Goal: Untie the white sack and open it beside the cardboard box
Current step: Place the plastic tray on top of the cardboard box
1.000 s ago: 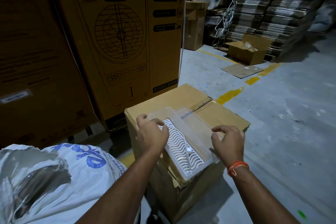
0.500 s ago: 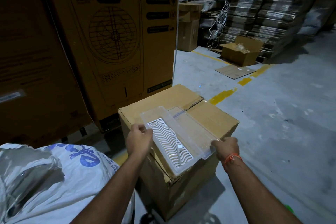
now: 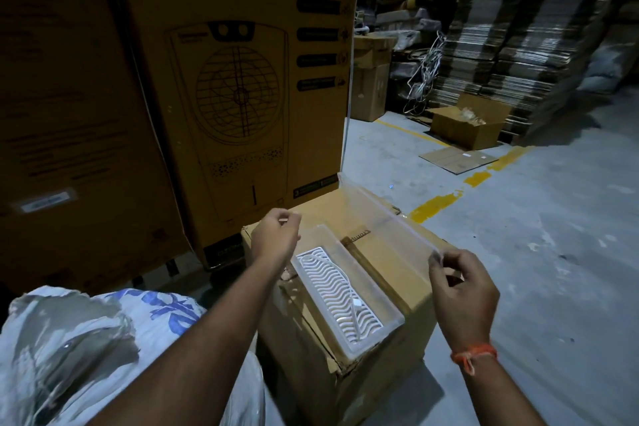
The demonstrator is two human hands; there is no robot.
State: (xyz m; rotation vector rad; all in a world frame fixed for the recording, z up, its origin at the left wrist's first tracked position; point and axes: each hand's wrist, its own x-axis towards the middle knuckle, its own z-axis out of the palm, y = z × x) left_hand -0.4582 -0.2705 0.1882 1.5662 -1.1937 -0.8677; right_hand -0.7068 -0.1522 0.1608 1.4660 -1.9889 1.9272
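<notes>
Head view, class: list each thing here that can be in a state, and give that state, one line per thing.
clear plastic case: open, resting on the cardboard box
case lid: raised, held at both ends
cardboard box: top flaps closed
white sack: mouth open
left hand: pinching the lid's far end
right hand: pinching the lid's near end
small carton by the stacks: open

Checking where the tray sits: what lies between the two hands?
In the head view, the clear tray with its white ribbed insert lies between the left hand and right hand, atop the box.
</notes>
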